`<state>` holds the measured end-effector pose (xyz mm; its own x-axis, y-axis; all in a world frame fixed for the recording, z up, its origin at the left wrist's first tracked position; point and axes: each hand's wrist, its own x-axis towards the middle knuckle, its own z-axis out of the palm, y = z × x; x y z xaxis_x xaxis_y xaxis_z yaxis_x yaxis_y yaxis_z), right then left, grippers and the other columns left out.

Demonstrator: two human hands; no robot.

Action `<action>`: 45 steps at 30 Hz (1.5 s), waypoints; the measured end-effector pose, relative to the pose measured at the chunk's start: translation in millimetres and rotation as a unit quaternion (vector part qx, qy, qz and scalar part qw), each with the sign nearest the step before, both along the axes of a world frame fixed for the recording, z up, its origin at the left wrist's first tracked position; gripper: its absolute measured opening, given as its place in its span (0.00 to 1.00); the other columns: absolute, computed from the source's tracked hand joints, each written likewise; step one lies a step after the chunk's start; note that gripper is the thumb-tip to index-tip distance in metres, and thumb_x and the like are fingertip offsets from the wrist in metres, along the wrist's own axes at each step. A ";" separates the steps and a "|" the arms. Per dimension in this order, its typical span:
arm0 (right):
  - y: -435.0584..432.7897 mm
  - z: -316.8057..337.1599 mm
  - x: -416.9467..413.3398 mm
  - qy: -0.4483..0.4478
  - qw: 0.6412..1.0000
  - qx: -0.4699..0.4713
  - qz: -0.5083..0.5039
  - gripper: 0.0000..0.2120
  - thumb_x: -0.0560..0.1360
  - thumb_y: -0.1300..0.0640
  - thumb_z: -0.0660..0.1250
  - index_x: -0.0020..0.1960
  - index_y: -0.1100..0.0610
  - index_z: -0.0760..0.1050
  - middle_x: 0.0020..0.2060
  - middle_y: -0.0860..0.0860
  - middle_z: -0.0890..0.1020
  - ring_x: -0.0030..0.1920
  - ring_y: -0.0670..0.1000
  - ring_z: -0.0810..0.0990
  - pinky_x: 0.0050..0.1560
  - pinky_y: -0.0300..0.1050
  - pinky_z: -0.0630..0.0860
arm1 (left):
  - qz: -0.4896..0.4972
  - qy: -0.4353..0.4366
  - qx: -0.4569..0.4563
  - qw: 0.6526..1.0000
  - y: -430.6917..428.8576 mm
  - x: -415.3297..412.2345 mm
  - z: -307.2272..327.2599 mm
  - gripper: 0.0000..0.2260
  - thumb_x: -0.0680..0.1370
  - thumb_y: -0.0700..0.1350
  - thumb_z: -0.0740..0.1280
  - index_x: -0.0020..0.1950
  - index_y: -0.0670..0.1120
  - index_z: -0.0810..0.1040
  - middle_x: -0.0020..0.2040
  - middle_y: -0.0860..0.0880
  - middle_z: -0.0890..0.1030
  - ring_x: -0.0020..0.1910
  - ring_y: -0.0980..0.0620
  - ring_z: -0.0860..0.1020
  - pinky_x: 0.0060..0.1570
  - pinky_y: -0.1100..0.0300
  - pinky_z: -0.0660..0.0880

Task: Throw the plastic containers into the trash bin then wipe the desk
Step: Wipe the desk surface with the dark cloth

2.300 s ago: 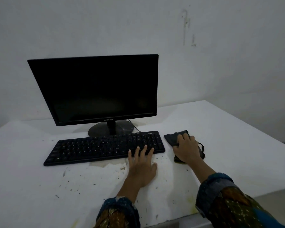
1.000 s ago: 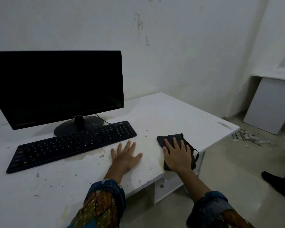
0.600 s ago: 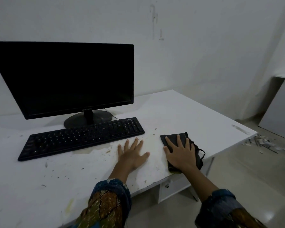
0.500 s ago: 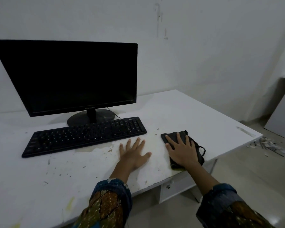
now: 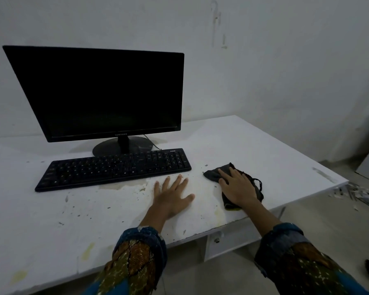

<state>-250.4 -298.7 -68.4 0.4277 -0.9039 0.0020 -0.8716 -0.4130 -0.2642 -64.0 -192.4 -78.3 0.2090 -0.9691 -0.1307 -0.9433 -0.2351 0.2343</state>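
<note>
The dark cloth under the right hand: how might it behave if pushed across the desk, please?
Crumpled with a loose loop, the dark cloth is probably floppy and light. Under the flat right hand it should slide, perhaps bunching on the desk.

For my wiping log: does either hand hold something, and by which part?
Nothing is gripped. The right hand presses flat on the dark cloth, over its near part; the left hand lies flat on the desk.

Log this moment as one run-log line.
phase: desk wipe | right hand: pressing dark cloth flat on desk | left hand: flat on desk, in front of keyboard | stains: visible below keyboard
</note>
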 end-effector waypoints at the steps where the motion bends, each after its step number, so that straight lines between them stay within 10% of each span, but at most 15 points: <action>1: 3.4 0.2 -0.3 0.002 1.000 -0.003 0.017 0.23 0.82 0.48 0.47 0.77 0.46 0.53 0.77 0.53 0.52 0.77 0.51 0.49 0.76 0.47 0.44 | 0.001 -0.001 -0.001 1.000 0.1 0.2 -0.3 0.29 0.79 0.64 0.47 0.77 0.57 0.43 0.78 0.55 0.41 0.77 0.48 0.39 0.73 0.42 0.37; 13: 53.1 21.6 16.4 -0.106 0.980 0.123 0.117 0.21 0.82 0.59 0.48 0.73 0.51 0.65 0.75 0.50 0.60 0.76 0.49 0.56 0.76 0.47 0.48 | 0.028 0.091 -0.084 0.992 12.2 12.3 7.3 0.23 0.82 0.53 0.50 0.76 0.48 0.57 0.78 0.49 0.55 0.76 0.50 0.54 0.76 0.50 0.48; 17: 63.2 12.8 23.5 -0.255 0.957 0.121 0.069 0.17 0.76 0.40 0.62 0.32 0.46 0.78 0.35 0.42 0.81 0.42 0.45 0.78 0.47 0.39 0.71 | 0.068 0.012 -0.103 0.992 30.3 28.9 9.9 0.20 0.82 0.50 0.52 0.74 0.47 0.62 0.74 0.49 0.64 0.73 0.50 0.61 0.74 0.50 0.52; 19: 66.4 4.8 23.2 -0.286 0.949 0.109 0.081 0.18 0.70 0.38 0.68 0.30 0.49 0.81 0.29 0.42 0.82 0.36 0.40 0.80 0.40 0.32 0.72 | 0.073 0.018 -0.089 0.993 36.4 34.1 7.9 0.22 0.82 0.51 0.53 0.75 0.48 0.60 0.76 0.51 0.60 0.75 0.51 0.57 0.75 0.49 0.50; 25: 73.7 1.9 14.3 -0.283 0.940 0.109 0.159 0.11 0.65 0.55 0.78 0.31 0.61 0.81 0.38 0.52 0.86 0.45 0.43 0.84 0.57 0.53 0.78 | 0.067 0.043 -0.074 0.994 40.1 35.6 3.0 0.23 0.82 0.53 0.51 0.77 0.51 0.55 0.78 0.53 0.53 0.77 0.52 0.49 0.76 0.48 0.44; 28: 81.4 1.7 19.2 -0.214 0.969 -0.033 0.116 0.14 0.68 0.43 0.73 0.49 0.51 0.82 0.60 0.49 0.80 0.63 0.49 0.76 0.75 0.60 0.51 | 0.066 0.041 -0.062 0.995 39.5 36.8 4.7 0.24 0.82 0.54 0.51 0.77 0.51 0.54 0.78 0.53 0.53 0.77 0.52 0.49 0.76 0.49 0.44; 30: 89.2 0.4 23.5 -0.134 0.990 -0.032 -0.011 0.29 0.74 0.35 0.60 0.70 0.48 0.67 0.76 0.54 0.59 0.76 0.59 0.53 0.72 0.65 0.38 | 0.065 0.045 -0.059 0.995 39.5 37.9 5.1 0.24 0.82 0.54 0.51 0.77 0.51 0.55 0.78 0.53 0.53 0.77 0.51 0.49 0.76 0.49 0.44; 33: 95.6 -4.1 31.2 -0.026 0.992 0.012 -0.121 0.39 0.75 0.30 0.46 0.78 0.52 0.47 0.76 0.62 0.41 0.74 0.69 0.38 0.67 0.72 0.35 | 0.065 0.046 -0.061 0.995 40.7 36.4 4.9 0.24 0.82 0.54 0.51 0.77 0.51 0.54 0.78 0.53 0.53 0.77 0.51 0.48 0.76 0.49 0.44; 45: 58.4 -6.5 71.2 0.055 0.997 -0.026 -0.050 0.34 0.78 0.37 0.46 0.78 0.55 0.47 0.77 0.61 0.45 0.74 0.70 0.44 0.68 0.73 0.42 | 0.067 0.030 -0.057 0.996 41.4 34.9 2.8 0.23 0.82 0.53 0.49 0.77 0.50 0.52 0.78 0.52 0.51 0.77 0.51 0.47 0.75 0.48 0.42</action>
